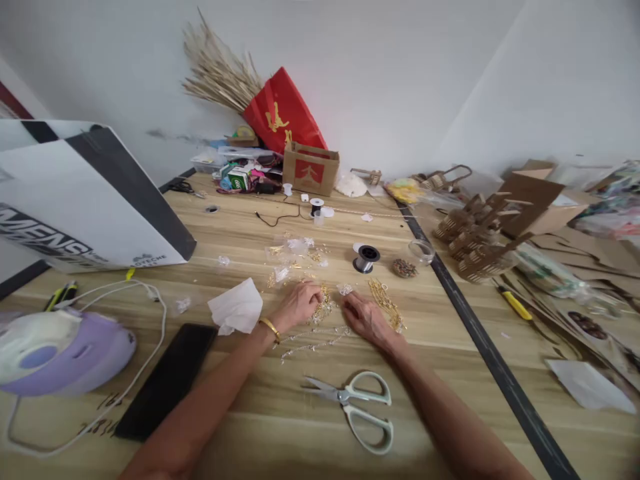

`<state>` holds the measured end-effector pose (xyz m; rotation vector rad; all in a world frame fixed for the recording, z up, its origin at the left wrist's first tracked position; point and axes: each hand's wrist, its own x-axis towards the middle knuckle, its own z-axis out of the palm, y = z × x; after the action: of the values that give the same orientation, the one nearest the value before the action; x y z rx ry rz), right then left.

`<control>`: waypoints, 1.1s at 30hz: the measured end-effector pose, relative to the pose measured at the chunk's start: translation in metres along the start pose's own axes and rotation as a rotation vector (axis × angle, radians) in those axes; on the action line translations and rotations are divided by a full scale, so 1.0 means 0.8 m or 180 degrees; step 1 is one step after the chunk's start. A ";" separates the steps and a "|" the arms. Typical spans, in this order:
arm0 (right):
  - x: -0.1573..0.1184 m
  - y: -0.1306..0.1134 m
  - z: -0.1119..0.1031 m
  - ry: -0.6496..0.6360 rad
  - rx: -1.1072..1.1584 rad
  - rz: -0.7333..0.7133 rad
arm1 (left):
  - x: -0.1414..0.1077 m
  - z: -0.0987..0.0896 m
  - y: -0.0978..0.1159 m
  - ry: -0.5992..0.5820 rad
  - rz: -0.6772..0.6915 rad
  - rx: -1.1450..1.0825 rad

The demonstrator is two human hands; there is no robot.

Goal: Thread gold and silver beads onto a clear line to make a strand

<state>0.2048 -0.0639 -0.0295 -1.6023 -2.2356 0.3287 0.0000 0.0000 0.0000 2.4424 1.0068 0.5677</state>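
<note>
My left hand (300, 303), a gold bangle on its wrist, is closed at the left edge of a pile of small gold and clear pieces (325, 307); what its fingers hold is too small to name. My right hand (364, 315) rests on the table right of that pile, its fingers curled down beside a clear beaded cluster (345, 289); anything under them is hidden. A beaded chain (313, 345) lies between the wrists. Gold chains (386, 303) lie just right of my right hand. Scissors (345, 397) with pale handles lie partly open nearer to me.
A wire spool (367, 259), a bead pile (405, 268) and a clear ring (421, 251) stand behind my right hand. Left are a tissue (237, 307), a black phone (170, 380) and a purple device (75, 353) with a white cable. Wooden baskets (475, 243) stand right.
</note>
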 end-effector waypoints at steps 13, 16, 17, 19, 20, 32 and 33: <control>-0.009 -0.089 -0.019 -0.0602 -0.0325 -0.0949 | -0.122 -0.052 0.004 -0.0561 -0.0494 0.0615; -0.012 -0.115 -0.006 -0.0801 -0.0434 -0.1417 | -0.146 -0.051 0.000 -0.0524 -0.0611 0.0634; -0.013 -0.122 -0.001 -0.0832 -0.0497 -0.1559 | -0.149 -0.049 -0.001 -0.0521 -0.0666 0.0630; -0.011 -0.135 0.009 -0.0851 -0.0602 -0.1826 | -0.152 -0.046 -0.003 -0.0543 -0.0748 0.0603; -0.010 -0.140 0.014 -0.0832 -0.0631 -0.1914 | -0.152 -0.045 -0.003 -0.0546 -0.0772 0.0585; -0.022 -0.142 0.041 -0.0729 -0.0624 -0.1685 | -0.156 -0.042 0.006 -0.0746 -0.0793 0.0453; -0.025 -0.141 0.041 -0.0712 -0.0559 -0.1645 | -0.156 -0.041 0.006 -0.0766 -0.0781 0.0455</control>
<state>0.0997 -0.1189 -0.0180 -1.0386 -2.8112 0.1763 -0.0959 -0.0869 0.0043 2.3857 1.2540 0.1203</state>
